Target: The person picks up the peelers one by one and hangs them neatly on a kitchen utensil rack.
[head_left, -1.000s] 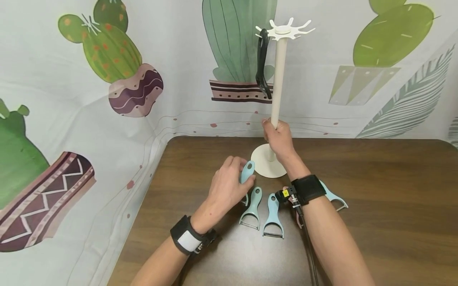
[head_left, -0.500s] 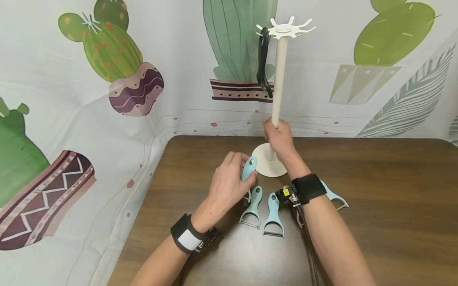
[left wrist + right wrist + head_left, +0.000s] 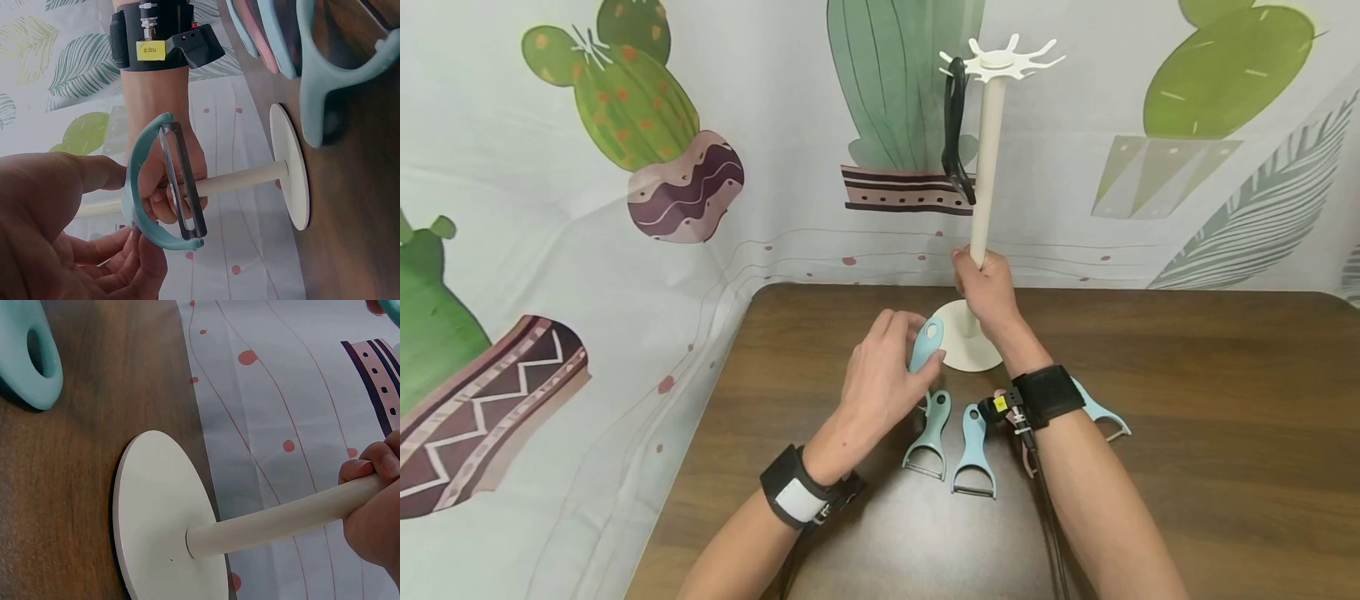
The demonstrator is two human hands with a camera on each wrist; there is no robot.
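Note:
Between thumb and fingers, my left hand [image 3: 880, 371] pinches a light blue peeler [image 3: 927, 342], its holed handle end pointing up. In the left wrist view the peeler's curved head and metal blade [image 3: 181, 181] show in front of my other hand. My right hand [image 3: 987, 292] grips the lower part of a cream stand's pole [image 3: 988, 167]. The stand's round base [image 3: 159, 519] rests on the table. From one prong of the hook ring [image 3: 1000, 63] at its top hangs a black peeler [image 3: 953, 133].
A green peeler [image 3: 933, 433] and a blue peeler [image 3: 973, 450] lie on the brown table [image 3: 1217, 467] in front of the stand. A pink peeler [image 3: 1028, 458] is mostly hidden under my right wrist; another blue one [image 3: 1101, 410] lies right of it. A cactus-print cloth [image 3: 790, 150] hangs behind.
My left hand has moved slightly up and to the right with the light blue peeler, lifting it. My right hand keeps its grip on the pole.

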